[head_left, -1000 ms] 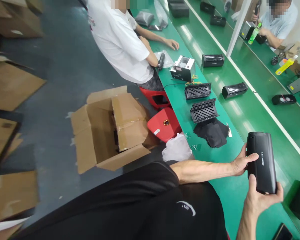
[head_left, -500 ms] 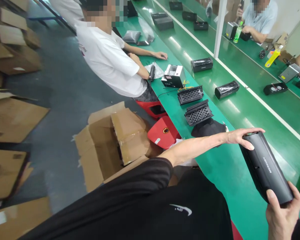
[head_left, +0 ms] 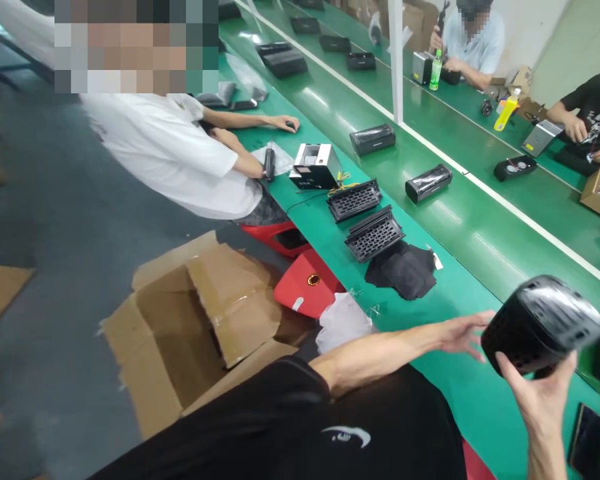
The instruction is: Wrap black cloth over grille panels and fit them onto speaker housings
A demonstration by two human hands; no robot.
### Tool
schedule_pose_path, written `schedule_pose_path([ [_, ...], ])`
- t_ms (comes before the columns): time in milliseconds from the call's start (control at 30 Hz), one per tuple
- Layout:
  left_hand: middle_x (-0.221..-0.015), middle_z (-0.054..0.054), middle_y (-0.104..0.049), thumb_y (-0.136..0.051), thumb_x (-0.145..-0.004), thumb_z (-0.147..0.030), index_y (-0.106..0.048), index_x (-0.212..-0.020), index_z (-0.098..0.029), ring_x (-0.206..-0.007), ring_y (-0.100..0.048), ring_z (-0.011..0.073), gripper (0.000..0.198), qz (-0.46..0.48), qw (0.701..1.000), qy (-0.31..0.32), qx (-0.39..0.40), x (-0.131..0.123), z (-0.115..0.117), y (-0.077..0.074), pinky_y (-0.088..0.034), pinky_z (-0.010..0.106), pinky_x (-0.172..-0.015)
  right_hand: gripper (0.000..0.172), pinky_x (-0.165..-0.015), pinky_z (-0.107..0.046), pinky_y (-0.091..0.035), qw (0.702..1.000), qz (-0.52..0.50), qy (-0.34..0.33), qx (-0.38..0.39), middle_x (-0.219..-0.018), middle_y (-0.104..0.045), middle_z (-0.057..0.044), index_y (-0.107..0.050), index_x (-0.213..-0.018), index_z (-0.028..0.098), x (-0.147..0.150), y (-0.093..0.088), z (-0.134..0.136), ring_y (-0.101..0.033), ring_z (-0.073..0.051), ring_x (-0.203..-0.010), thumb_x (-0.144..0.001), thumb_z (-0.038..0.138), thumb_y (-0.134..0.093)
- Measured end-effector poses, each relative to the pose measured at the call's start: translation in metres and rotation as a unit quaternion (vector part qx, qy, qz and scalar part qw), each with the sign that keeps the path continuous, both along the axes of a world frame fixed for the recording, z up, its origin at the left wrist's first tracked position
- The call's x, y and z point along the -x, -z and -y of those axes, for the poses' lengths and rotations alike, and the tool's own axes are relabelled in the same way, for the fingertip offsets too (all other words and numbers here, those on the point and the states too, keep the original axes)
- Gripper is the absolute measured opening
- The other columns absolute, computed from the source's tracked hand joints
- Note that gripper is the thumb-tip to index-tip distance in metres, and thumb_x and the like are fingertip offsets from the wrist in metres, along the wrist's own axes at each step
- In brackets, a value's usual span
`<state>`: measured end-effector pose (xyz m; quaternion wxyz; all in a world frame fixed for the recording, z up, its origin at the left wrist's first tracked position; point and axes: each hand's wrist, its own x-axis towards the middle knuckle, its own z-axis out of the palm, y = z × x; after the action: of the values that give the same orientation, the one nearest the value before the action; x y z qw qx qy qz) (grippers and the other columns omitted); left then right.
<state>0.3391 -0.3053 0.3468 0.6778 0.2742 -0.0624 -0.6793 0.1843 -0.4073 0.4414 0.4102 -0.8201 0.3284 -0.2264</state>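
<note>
My right hand (head_left: 543, 393) grips a black speaker housing (head_left: 543, 323) from below, tilted so its end face points at me. My left hand (head_left: 463, 333) hovers just left of the housing with fingers spread, not touching it. Both are over the near strip of the green bench (head_left: 430, 380). Ahead on the bench lie a pile of black cloth pieces (head_left: 403, 270) and two stacks of black perforated grilles (head_left: 375, 233), (head_left: 354, 199).
A person in a white shirt (head_left: 175, 153) sits to my left beside a metal box (head_left: 315, 165). Wrapped black speakers (head_left: 429, 183), (head_left: 373, 139) ride the middle belt. An open cardboard box (head_left: 205, 320) and red stools (head_left: 305, 283) stand on the floor. A phone (head_left: 585, 440) lies at bottom right.
My right hand has swung the housing up so its end faces me. My left hand let go of its top and dropped to its left. The view has panned right.
</note>
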Motion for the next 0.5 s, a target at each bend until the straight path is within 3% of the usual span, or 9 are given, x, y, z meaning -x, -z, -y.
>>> schedule_pose_path([
  [67,-0.171,0.014,-0.035,-0.083,-0.072,-0.065,-0.044,-0.16,-0.032,-0.147,-0.047,0.04,0.101,0.098,0.993,-0.061,-0.036,-0.021,-0.01,-0.013,-0.049,0.057,-0.109,0.124,-0.109,-0.07,-0.043,0.993,-0.076,0.011,0.091,-0.154,-0.049,-0.021,-0.027,-0.169,0.024,0.011,-0.006,0.013,-0.052,-0.049,-0.135,-0.069,0.07,-0.083],
  [133,-0.178,0.012,-0.021,-0.087,-0.069,-0.067,-0.032,-0.167,-0.037,-0.156,-0.036,0.0417,0.116,0.213,0.974,-0.082,0.013,-0.043,-0.018,-0.031,-0.044,0.059,-0.116,0.107,-0.098,-0.069,-0.051,0.965,-0.171,-0.048,0.194,-0.142,-0.058,-0.02,-0.038,-0.166,0.025,0.024,-0.011,0.027,-0.06,-0.05,-0.122,-0.075,0.068,-0.075],
  [200,-0.175,0.011,-0.03,-0.096,-0.061,-0.06,-0.039,-0.165,-0.035,-0.157,-0.034,0.0412,0.122,0.354,0.932,-0.045,0.06,-0.057,-0.02,-0.045,-0.035,0.056,-0.124,0.092,-0.09,-0.067,-0.054,0.935,-0.22,-0.128,0.248,-0.132,-0.064,-0.019,-0.041,-0.165,0.028,0.03,-0.012,0.035,-0.064,-0.048,-0.113,-0.083,0.063,-0.064],
  [267,-0.164,0.011,-0.045,-0.099,-0.059,-0.054,-0.052,-0.158,-0.031,-0.152,-0.041,0.0396,0.112,0.45,0.89,-0.028,0.067,-0.059,-0.019,-0.05,-0.033,0.052,-0.126,0.087,-0.092,-0.067,-0.053,0.924,-0.216,-0.178,0.259,-0.132,-0.065,-0.018,-0.039,-0.166,0.029,0.03,-0.01,0.038,-0.064,-0.046,-0.114,-0.087,0.06,-0.06],
  [333,-0.155,0.012,-0.052,-0.096,-0.062,-0.055,-0.059,-0.151,-0.027,-0.144,-0.049,0.0379,0.1,0.481,0.874,-0.052,0.053,-0.055,-0.021,-0.048,-0.037,0.049,-0.122,0.089,-0.102,-0.07,-0.047,0.933,-0.187,-0.184,0.245,-0.138,-0.062,-0.019,-0.04,-0.165,0.028,0.032,-0.005,0.039,-0.06,-0.047,-0.124,-0.087,0.065,-0.063],
  [400,-0.147,0.012,-0.057,-0.095,-0.062,-0.054,-0.06,-0.147,-0.026,-0.134,-0.054,0.0354,0.096,0.472,0.878,-0.076,0.036,-0.052,-0.028,-0.042,-0.043,0.046,-0.115,0.106,-0.113,-0.071,-0.037,0.96,-0.146,-0.138,0.195,-0.153,-0.052,-0.021,-0.038,-0.166,0.025,0.04,-0.001,0.038,-0.049,-0.049,-0.139,-0.079,0.074,-0.072],
  [500,-0.13,0.009,-0.064,-0.095,-0.062,-0.052,-0.057,-0.147,-0.027,-0.116,-0.061,0.0293,0.097,0.414,0.906,-0.089,0.019,-0.053,-0.041,-0.038,-0.05,0.041,-0.101,0.129,-0.12,-0.065,-0.032,0.995,-0.096,-0.034,0.008,-0.166,-0.039,-0.02,-0.027,-0.17,0.023,0.059,0.004,0.03,-0.04,-0.048,-0.148,-0.067,0.078,-0.082],
])
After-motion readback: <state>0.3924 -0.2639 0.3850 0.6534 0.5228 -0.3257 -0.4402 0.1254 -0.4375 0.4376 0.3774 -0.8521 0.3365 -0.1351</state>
